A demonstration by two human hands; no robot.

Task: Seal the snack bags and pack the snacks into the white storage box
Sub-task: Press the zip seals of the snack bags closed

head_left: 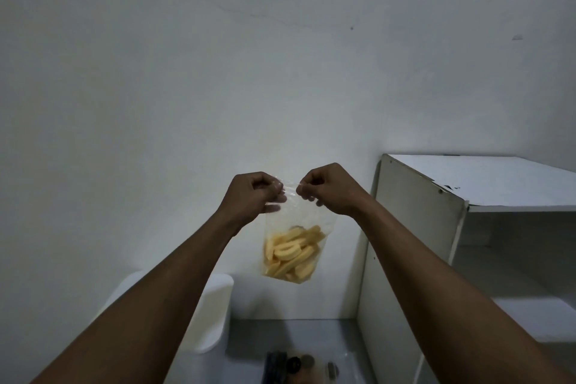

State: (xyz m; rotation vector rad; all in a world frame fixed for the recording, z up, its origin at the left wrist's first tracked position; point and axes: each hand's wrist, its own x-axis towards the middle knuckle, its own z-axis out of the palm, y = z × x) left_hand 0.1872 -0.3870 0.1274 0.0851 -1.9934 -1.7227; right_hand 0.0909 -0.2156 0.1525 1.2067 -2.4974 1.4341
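I am holding a clear snack bag (293, 227) up in the air in front of the wall (218, 72), both arms stretched out. My left hand (252, 193) is pinching the bag's top edge at its left corner, fingers curled in around the plastic. My right hand (327, 188) is pinching the same edge at the right corner, likewise curled tight. The strip of plastic between my two hands is lying taut and nearly level. The bag is hanging straight down from that edge, below and between my fists, with the pale yellow snacks (291, 254) gathered in its bottom half. I cannot tell whether the seal is closed. A white container (215, 315) is standing low at the left, partly hidden behind my left forearm, well below the bag. A white shelf unit (417, 227) is standing to the right.
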